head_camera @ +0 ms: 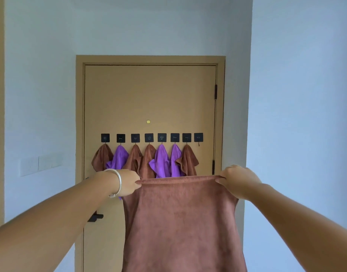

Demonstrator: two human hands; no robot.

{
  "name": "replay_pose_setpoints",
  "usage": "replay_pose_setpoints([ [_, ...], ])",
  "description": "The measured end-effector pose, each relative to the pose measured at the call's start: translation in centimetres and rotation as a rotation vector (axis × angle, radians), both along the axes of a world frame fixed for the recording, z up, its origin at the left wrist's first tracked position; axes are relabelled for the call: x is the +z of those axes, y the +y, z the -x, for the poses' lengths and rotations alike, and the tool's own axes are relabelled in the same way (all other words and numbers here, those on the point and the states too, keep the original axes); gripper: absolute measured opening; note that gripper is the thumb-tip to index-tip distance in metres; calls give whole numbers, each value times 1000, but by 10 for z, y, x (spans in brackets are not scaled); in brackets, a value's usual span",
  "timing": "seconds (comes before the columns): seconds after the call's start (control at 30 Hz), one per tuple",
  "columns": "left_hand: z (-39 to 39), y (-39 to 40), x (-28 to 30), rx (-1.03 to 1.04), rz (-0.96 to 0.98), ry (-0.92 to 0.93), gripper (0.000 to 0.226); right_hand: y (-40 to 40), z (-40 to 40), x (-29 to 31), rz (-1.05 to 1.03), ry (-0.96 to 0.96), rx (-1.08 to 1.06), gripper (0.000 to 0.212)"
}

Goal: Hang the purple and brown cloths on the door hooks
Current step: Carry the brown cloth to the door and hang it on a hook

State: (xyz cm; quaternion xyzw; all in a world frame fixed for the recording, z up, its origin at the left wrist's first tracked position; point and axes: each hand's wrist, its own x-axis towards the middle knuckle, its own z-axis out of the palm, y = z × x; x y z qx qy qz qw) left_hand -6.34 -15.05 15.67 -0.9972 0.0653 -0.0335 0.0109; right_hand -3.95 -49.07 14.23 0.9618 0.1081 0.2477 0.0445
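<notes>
Brown cloth (180, 222) stretched flat before the tan door (149, 99), top corners pinched by left hand (127, 182) and right hand (237, 180). Behind: eight black hooks (198, 137), seven draped with brown and purple cloths (161, 161), rightmost bare. Pale walls (39, 95), a switch plate (40, 163). Cloth's lower edge cut off; door handle (95, 216) partly hidden.

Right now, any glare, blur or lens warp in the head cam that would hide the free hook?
Head view: soft, even light, no hard shadows and no glare on the door. Wide-angle warp leans the side walls and stretches the forearms. Focus is slightly soft overall; hook plates show no detail, but the free hook at the row's right end reads clearly. The brown cloth, stretched between left hand and right hand, covers the door's lower part.
</notes>
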Motion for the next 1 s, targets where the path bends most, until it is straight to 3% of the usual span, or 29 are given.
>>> replay_pose_setpoints([
  [0.2, -72, -21, 22, -7, 5, -36, 33, -21, -82, 19, -29, -57, -3, 44],
  [0.5, -166, -34, 10, 1, -33, 6, 31, -36, -173, 6, -22, -46, 16, 40],
  [1.0, -364, -36, 20, -112, -71, -33, 37, -37, -339, 19, 10, -28, -117, 39],
])
